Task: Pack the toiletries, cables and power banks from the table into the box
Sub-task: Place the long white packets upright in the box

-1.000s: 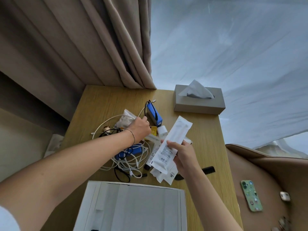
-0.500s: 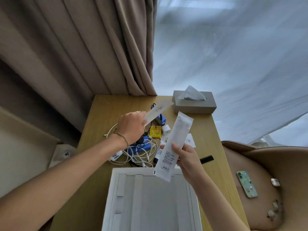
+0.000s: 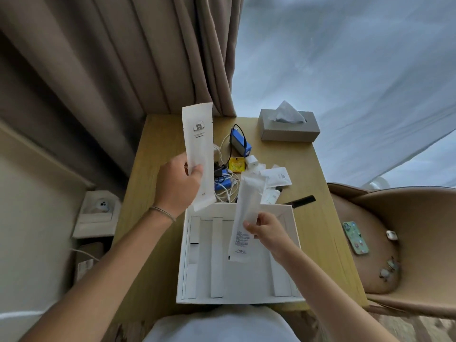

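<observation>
Head view: left hand (image 3: pixel 176 187) is pinching a tall white sachet (image 3: pixel 199 154) upright over the table (image 3: pixel 318 218); right hand (image 3: pixel 267 232) fingers are gripping another sachet (image 3: pixel 244 218) above the open white box (image 3: pixel 237 275).

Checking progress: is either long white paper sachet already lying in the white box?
No: left hand and right hand each hold one above the white box.

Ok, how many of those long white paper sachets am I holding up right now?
2. One long white paper sachet is gripped in the left hand above the table; the other long white sachet is pinched by the right hand over the white box.
</observation>
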Tool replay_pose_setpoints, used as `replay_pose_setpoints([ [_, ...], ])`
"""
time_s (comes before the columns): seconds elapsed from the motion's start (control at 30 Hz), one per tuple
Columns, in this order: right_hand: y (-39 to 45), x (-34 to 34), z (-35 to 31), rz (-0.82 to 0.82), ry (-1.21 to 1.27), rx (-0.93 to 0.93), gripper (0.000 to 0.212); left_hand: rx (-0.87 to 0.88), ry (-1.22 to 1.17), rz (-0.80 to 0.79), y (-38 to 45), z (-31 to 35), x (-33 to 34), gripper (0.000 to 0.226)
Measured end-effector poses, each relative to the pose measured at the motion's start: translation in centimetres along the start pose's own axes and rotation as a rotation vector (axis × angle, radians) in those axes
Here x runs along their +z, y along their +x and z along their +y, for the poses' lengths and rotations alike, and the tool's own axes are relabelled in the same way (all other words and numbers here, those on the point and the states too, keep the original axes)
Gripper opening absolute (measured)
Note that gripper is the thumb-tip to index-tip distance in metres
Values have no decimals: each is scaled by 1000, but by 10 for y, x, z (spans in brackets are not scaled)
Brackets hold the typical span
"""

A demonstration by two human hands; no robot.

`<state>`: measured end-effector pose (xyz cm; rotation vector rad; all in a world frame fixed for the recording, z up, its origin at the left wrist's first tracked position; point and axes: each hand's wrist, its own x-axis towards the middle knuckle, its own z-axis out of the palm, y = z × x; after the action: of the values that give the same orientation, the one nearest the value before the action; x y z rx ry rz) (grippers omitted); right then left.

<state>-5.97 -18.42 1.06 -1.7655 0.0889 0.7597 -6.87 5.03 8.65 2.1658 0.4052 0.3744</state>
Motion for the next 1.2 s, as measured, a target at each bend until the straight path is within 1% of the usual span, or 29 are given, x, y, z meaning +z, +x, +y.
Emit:
replay_pose_setpoints([
  [0.13, 5, 21, 28, -32, -71, 69, 8, -61, -2, 24, -22, -11, -8, 24],
  [0.27, 12, 33, 51, -50, -118, 190, 20, -138, -28, 43, -38, -22, -14, 22],
  [0.43, 20, 41, 73, -102, -177, 321, 17, -160, -1, 17, -56, -31, -19, 21],
  [0.53, 25, 43, 84, -89, -242, 298, 16, -175, -14, 14, -64, -34, -21, 9],
  [0.63, 30, 43, 92, -72, -306, 299, 11, -174, -10, -9, -72, -33, -20, 14],
  [0.7, 32, 44, 95, -55, -393, 306, 7, -169, -9, -38, -78, -32, -18, 18],
  [0.83, 35, 46, 93, -12, -602, 270, 13, -176, -13, -85, -87, -27, -13, 19],
  [0.97, 37, 48, 88, -13, -771, 236, 15, -198, -25, -123, -96, -22, -5, 11],
  [1.07, 40, 47, 88, -10, -817, 240, 15, -226, -28, -177, -101, -19, 3, 14],
  [1.2, 38, 43, 88, -40, -897, 223, 24, -275, -65, -294, -108, -14, 14, 17],
])
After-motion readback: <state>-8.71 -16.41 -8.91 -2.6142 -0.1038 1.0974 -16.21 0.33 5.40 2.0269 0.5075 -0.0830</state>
